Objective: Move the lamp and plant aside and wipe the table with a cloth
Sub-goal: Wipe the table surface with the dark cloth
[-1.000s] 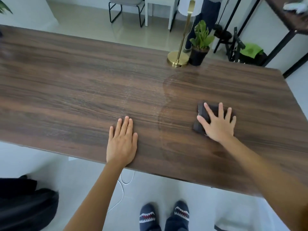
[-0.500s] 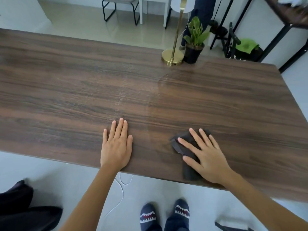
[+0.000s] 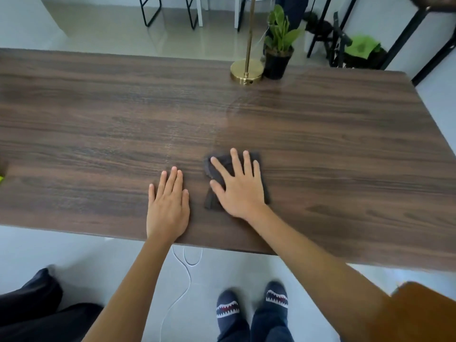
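A dark grey cloth lies flat on the dark wooden table, near the front edge. My right hand presses down on the cloth with fingers spread. Flat on the bare wood just left of it rests my left hand, holding nothing. A brass lamp with a round base stands at the table's far edge, and a green plant in a black pot stands right beside it. A faint damp streak shows on the wood between the lamp and the cloth.
Beyond the far edge are chair legs, a black stand with a green cloth and a black-framed shelf at the right. A white cable lies on the floor near my feet. A dark bag sits at the lower left.
My right hand has slid the cloth from the right side toward the front edge and then left and slightly away, ending next to my left hand. My left hand stayed put.
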{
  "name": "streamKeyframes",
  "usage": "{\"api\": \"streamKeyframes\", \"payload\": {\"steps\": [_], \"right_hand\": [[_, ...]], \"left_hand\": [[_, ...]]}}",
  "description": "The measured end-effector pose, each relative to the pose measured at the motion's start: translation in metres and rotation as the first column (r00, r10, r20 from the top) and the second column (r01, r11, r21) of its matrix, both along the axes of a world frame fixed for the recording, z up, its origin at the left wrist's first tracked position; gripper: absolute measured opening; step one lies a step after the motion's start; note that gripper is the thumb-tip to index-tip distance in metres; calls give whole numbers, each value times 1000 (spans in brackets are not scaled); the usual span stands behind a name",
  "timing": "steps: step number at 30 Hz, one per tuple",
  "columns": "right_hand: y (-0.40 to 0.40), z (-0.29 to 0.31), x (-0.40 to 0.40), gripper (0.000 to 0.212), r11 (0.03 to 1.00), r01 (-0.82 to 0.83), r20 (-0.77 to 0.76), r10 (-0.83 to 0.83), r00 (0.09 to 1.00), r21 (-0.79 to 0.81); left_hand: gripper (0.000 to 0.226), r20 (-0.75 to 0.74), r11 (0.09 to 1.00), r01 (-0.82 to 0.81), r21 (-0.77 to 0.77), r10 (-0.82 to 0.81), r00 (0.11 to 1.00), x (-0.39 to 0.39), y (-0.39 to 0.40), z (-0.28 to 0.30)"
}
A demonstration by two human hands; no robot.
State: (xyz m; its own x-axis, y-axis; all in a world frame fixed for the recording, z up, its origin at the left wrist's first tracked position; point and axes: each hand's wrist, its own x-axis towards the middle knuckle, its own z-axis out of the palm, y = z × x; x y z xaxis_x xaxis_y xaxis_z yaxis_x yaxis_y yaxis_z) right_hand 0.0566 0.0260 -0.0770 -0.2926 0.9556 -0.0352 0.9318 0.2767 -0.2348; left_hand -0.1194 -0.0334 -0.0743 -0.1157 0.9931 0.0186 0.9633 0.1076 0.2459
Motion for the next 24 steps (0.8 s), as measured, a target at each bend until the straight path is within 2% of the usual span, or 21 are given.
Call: {"api": "streamKeyframes", "payload": {"steps": [3,5,7,9,11,12,13,14,15,16,18,19,21,22,24], "right_hand": [[-81,-5,27,55,988,-140,-47,143,989,65],[-110,-8,86,53,990,-131,-9,132,991,52],[-126,-9,162,55,999,23,54,-25,998,45],[-123,-8,226,60,958,286,121,-280,952,-30],[-87,-3,255,66,849,525,164,-510,844,-61],[-61,4,255,67,764,639,150,-624,767,-88],[-33,13,247,68,670,731,127,-720,683,-132],[-7,22,232,70,614,768,108,-764,636,-180],[11,26,212,71,623,757,96,-756,647,-197],[18,26,189,71,691,698,88,-696,713,-190],[-3,16,144,66,880,454,46,-452,891,-138],[-29,12,131,64,942,325,28,-324,946,-87],[-86,9,133,59,985,171,-5,-171,985,2],[-111,7,150,57,988,152,3,-152,988,19],[-150,6,204,58,965,260,31,-261,965,22]], "left_hand": [[52,4,1000,-17,-5,17,1000,-8,-5,-5],[51,11,1000,-27,-13,27,1000,-10,-15,-8],[51,18,1000,-13,-26,14,1000,-5,-27,-11],[51,37,999,0,-44,1,999,0,-31,-13],[52,81,998,-7,-57,11,997,4,-22,-11],[52,116,998,-8,-59,14,993,7,-15,-7],[52,165,999,-4,-50,12,986,12,-7,-3],[53,215,1000,3,-31,3,977,18,1,3],[53,249,1000,15,-7,-12,969,26,7,10],[54,256,999,33,18,-37,966,34,13,15],[55,239,995,90,52,-100,966,54,21,22],[56,228,991,121,58,-131,965,66,26,24],[57,206,983,181,42,-185,961,94,37,24],[59,199,980,200,11,-198,960,111,41,22],[63,181,975,216,-59,-202,962,145,48,17]]}}
